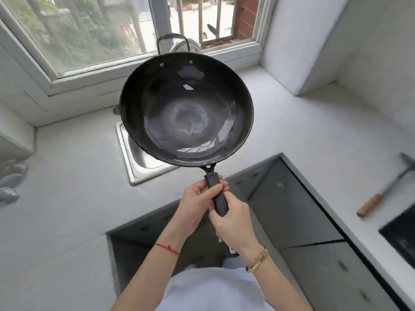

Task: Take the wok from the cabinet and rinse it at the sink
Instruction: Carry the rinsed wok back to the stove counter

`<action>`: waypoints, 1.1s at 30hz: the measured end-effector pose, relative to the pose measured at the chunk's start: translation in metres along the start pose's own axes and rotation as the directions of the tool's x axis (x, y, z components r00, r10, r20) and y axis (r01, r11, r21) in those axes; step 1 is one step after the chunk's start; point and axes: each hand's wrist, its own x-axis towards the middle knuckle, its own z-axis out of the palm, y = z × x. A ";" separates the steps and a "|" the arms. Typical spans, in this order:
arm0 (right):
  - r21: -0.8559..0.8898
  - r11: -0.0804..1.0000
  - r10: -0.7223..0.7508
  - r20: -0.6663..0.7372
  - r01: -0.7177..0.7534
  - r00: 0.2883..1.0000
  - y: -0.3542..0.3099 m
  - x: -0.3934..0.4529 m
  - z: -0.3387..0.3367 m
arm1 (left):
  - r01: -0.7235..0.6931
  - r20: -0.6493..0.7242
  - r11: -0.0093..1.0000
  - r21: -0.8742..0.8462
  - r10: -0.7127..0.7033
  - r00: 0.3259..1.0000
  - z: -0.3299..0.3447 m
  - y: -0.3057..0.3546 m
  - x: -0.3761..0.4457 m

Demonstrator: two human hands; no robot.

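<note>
Above the sink [143, 162], which is set into the pale tabletop [67, 198] under the window [89, 37], the wok [186, 111] is held in the air by its long black handle [216, 194]. The handle is gripped with both hands: the fingers [215, 188] of the left hand [197, 203] are curled over it near the bowl, and the right hand [233, 223] is closed around its lower end. Two hands are probably needed because the bowl is wide and heavy and hangs far from the grip, so the weight is shared and the tilt is controlled. The open side of the wok is turned toward the person, and the inside is seen to be dark, with a pale ring in the middle and a few small specks. The wok is judged to be already out of the cabinet [292, 205], whose dark fronts are seen below the tabletop edge, and the rinsing is not yet begun; no running water is seen. The tap is hidden behind the wok, so its position cannot be told. A hammer [386, 187] with a wooden handle lies on the tabletop at the right, well apart from the sink.
</note>
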 end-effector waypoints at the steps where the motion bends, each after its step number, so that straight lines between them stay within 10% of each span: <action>1: -0.003 1.000 0.012 -0.040 -0.012 0.999 0.003 -0.006 -0.008 | 0.013 0.034 1.000 0.018 -0.014 0.999 0.010 -0.004 0.000; 10: 0.059 0.985 0.171 -0.363 -0.160 0.916 0.042 -0.064 -0.097 | 0.121 0.323 0.974 0.190 -0.179 0.929 0.115 -0.064 0.011; 19: 0.204 0.928 0.370 -0.596 -0.311 0.712 0.095 -0.134 -0.181 | 0.210 0.579 0.918 0.336 -0.377 0.723 0.228 -0.146 0.004; 33: 0.449 0.825 0.529 -0.828 -0.343 0.188 0.109 -0.201 -0.211 | 0.104 0.676 0.723 0.683 -0.680 0.284 0.328 -0.214 -0.023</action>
